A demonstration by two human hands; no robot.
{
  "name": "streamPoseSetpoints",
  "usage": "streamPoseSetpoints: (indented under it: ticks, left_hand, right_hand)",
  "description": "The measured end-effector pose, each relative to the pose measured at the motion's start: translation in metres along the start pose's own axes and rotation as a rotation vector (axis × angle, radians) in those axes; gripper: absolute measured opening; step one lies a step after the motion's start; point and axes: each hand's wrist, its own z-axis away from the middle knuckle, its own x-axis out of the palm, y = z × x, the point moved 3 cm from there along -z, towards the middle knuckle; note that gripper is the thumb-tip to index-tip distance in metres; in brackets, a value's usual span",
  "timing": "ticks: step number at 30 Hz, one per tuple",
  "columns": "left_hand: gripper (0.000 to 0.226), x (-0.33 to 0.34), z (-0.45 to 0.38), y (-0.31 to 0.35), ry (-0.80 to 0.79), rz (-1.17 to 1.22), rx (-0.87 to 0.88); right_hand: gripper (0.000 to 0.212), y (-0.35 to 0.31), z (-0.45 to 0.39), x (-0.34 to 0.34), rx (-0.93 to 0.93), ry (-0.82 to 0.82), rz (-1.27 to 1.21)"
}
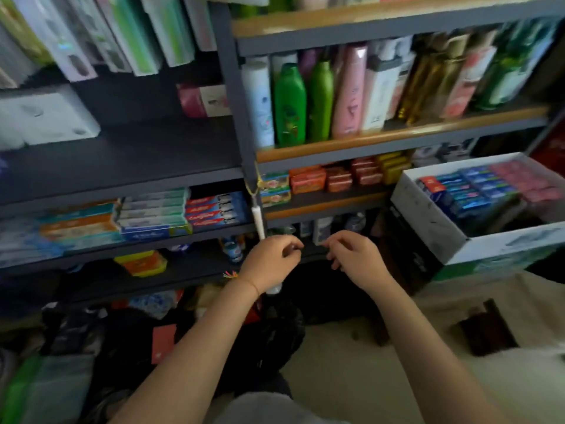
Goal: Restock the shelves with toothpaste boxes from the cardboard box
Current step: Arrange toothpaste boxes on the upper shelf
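A: Starting with the biggest thing, the dark metal shelves (235,96) fill the whole view, with shampoo bottles (289,105) on an upper board and soap packs (307,180) lower down

B: And the stock?

A: It sits in the white cardboard box (428,237) at the right, just beside the shelf end; blue and pink toothpaste boxes (477,188) lie packed flat in rows inside. Matching red and blue ones (215,211) are already stacked on the left shelf

B: How would they handle?

A: Light and stiff, I'd judge, though thin card dents under a hard squeeze. Glossy faces may slide, so take one across its long narrow sides, near the middle, or lift a few as a stack

B: The hands?

A: Both hover low in front of the bottom shelf, well apart from the carton. The left hand (270,260) has fingers loosely curled, the right hand (351,255) too; neither seems to hold anything, though blur hides the fingertips
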Motion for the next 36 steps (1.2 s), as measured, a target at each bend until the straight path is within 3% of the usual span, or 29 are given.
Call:
streamPoseSetpoints:
  ticks: [8, 17, 24, 31, 36]
  left_hand:
    - [0.023, 0.091, -0.083, 0.056, -0.091, 0.079, 0.05]
    - [0.025, 0.155, -0.219, 0.088, -0.118, 0.244, -0.047]
    - [0.03, 0.175, -0.294, 0.137, -0.124, 0.313, -0.086]
    - [0.064, 0.225, -0.326, 0.183, -0.124, 0.297, -0.148]
    - [0.073, 0.253, -0.323, 0.194, 0.019, 0.329, -0.279]
  right_hand:
    - [0.015, 0.058, -0.035, -0.086, 0.045, 0.08, 0.035]
    - [0.015, 0.1, -0.15, -0.165, 0.06, 0.101, 0.236]
    - [0.019, 0.122, -0.231, -0.245, 0.037, 0.287, 0.507]
    - [0.045, 0.158, -0.29, -0.256, 0.123, 0.034, 0.991]
    - [0.046, 0.187, -0.297, -0.261, -0.073, -0.064, 1.133]
